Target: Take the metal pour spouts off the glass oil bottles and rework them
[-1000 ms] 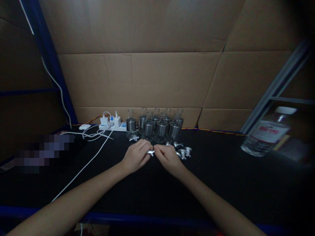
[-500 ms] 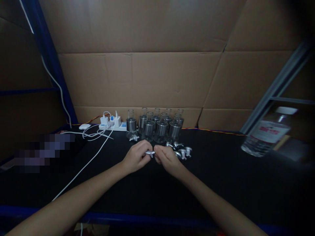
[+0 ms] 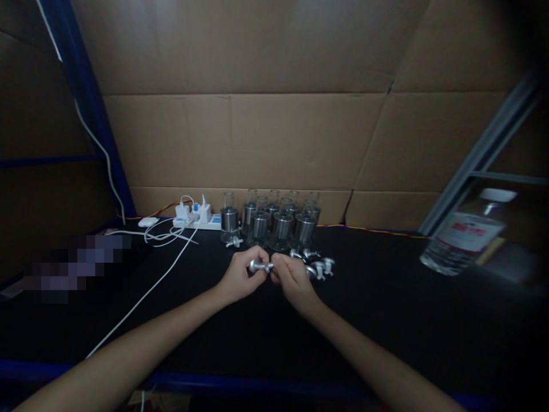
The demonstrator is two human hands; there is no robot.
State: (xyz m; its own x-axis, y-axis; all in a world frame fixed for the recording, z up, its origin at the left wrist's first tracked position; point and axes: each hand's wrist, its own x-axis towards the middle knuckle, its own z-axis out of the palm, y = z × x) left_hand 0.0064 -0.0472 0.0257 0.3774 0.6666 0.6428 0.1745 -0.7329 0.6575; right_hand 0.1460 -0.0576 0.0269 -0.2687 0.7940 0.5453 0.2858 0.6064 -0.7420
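Observation:
My left hand and my right hand meet over the black tabletop, both pinching one small silver metal part held between their fingertips. Right of my right hand lies a small heap of similar silver parts. One more silver part rests just ahead of my left hand. Behind them stands a cluster of several glass bottles with metal collars.
A white power strip with plugs and white cables lies at the back left. A clear plastic bottle stands at the right by a grey metal rail. Cardboard walls close the back. A blue edge runs along the table's front.
Both hands have shifted slightly back toward me, and the silver part between them has turned so more of it shows.

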